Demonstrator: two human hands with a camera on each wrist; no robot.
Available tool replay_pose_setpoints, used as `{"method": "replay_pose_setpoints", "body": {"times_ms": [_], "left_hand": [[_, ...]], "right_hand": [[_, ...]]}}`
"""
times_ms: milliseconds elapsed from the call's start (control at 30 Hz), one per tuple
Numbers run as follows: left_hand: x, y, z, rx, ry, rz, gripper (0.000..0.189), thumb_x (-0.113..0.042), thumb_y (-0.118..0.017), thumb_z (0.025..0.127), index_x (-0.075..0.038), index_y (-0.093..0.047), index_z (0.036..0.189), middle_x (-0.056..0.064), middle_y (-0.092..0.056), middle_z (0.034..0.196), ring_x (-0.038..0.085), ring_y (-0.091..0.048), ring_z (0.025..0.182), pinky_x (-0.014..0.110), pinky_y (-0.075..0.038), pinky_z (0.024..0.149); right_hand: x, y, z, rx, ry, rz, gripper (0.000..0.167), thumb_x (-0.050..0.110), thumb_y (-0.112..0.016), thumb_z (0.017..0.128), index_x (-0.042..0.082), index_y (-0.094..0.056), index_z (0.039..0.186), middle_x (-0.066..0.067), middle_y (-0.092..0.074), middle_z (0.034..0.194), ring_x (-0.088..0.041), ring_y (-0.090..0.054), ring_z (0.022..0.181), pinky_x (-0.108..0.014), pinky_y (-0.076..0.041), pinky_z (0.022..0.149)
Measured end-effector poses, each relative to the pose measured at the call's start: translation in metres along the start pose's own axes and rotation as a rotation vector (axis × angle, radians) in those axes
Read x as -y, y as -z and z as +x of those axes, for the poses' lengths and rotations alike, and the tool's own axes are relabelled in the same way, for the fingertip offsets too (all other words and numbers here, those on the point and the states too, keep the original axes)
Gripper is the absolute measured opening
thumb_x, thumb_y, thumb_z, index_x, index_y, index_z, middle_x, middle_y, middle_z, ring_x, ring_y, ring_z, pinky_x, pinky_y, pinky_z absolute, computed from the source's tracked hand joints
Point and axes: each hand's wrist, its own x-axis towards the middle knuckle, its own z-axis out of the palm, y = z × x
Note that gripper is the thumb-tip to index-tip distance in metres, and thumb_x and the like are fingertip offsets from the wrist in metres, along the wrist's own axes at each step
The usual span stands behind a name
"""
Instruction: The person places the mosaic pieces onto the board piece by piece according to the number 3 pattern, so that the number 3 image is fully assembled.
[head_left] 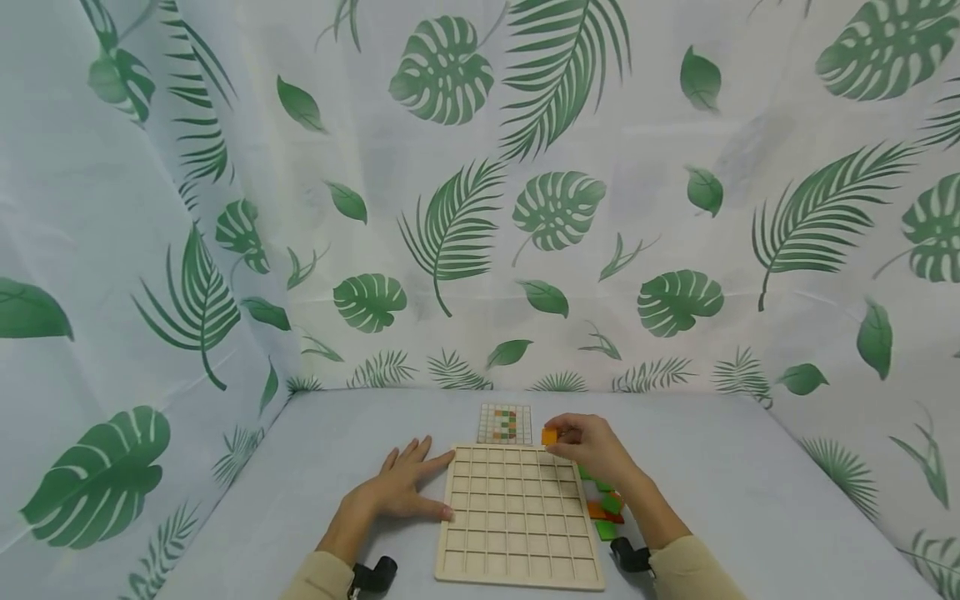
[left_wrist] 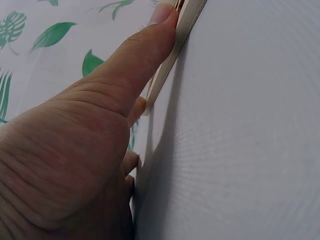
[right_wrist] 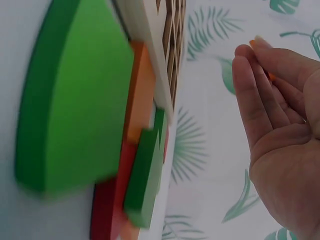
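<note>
A light wooden grid board (head_left: 517,521) lies on the table with its square cells bare. My left hand (head_left: 405,486) rests at its left side, fingers spread, index fingertip near the far corner and thumb on the edge. In the left wrist view the thumb (left_wrist: 130,60) touches the board's rim (left_wrist: 172,65). Over the board's far right corner, my right hand (head_left: 592,446) pinches a small orange square tile (head_left: 550,437) between thumb and fingers. Only a sliver of that tile shows in the right wrist view, where the right hand (right_wrist: 285,135) mostly hides it.
A pattern card (head_left: 487,423) with a coloured grid figure lies just beyond the board. Along the board's right side lie several loose tiles: green (head_left: 606,530), orange (head_left: 596,509) and red (right_wrist: 112,200), some piled on others. A leaf-printed cloth (head_left: 480,208) hangs behind the table.
</note>
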Motion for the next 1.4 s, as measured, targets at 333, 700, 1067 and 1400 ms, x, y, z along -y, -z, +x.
{"method": "replay_pose_setpoints", "body": {"times_ms": [333, 700, 1067, 1400], "left_hand": [[0.0, 0.0, 0.001, -0.002, 0.015, -0.007, 0.103, -0.073, -0.077, 0.078, -0.03, -0.037, 0.163, 0.023, -0.013, 0.173, 0.047, -0.008, 0.161, 0.069, -0.003, 0.127], [0.002, -0.001, 0.003, -0.002, 0.016, 0.012, 0.104, -0.074, -0.076, 0.078, -0.03, -0.036, 0.163, 0.023, -0.013, 0.173, 0.047, -0.008, 0.161, 0.07, -0.004, 0.127], [0.0, -0.001, 0.002, -0.007, 0.024, 0.012, 0.103, -0.074, -0.076, 0.078, -0.031, -0.036, 0.163, 0.022, -0.013, 0.174, 0.046, -0.007, 0.161, 0.068, -0.003, 0.128], [-0.002, 0.001, 0.0, -0.003, 0.021, 0.009, 0.103, -0.072, -0.077, 0.079, -0.029, -0.037, 0.163, 0.022, -0.015, 0.173, 0.046, -0.009, 0.161, 0.068, -0.004, 0.128]], "right_hand": [[0.013, -0.02, 0.007, 0.046, 0.054, -0.075, 0.023, 0.019, -0.082, 0.091, 0.013, -0.076, 0.113, 0.004, -0.075, 0.097, -0.009, -0.067, 0.084, -0.024, -0.057, 0.072], [0.02, -0.023, 0.012, 0.091, 0.033, -0.08, 0.023, 0.023, -0.081, 0.092, 0.016, -0.076, 0.113, 0.006, -0.074, 0.1, -0.014, -0.065, 0.091, -0.027, -0.056, 0.076], [0.03, -0.037, 0.024, 0.181, 0.12, -0.045, 0.031, 0.021, -0.08, 0.093, 0.005, -0.075, 0.12, -0.002, -0.074, 0.106, -0.012, -0.064, 0.085, -0.025, -0.056, 0.067], [0.022, -0.057, 0.033, 0.208, 0.047, 0.015, 0.031, 0.019, -0.08, 0.093, 0.004, -0.076, 0.119, 0.0, -0.073, 0.098, -0.015, -0.062, 0.079, -0.025, -0.053, 0.065]]}}
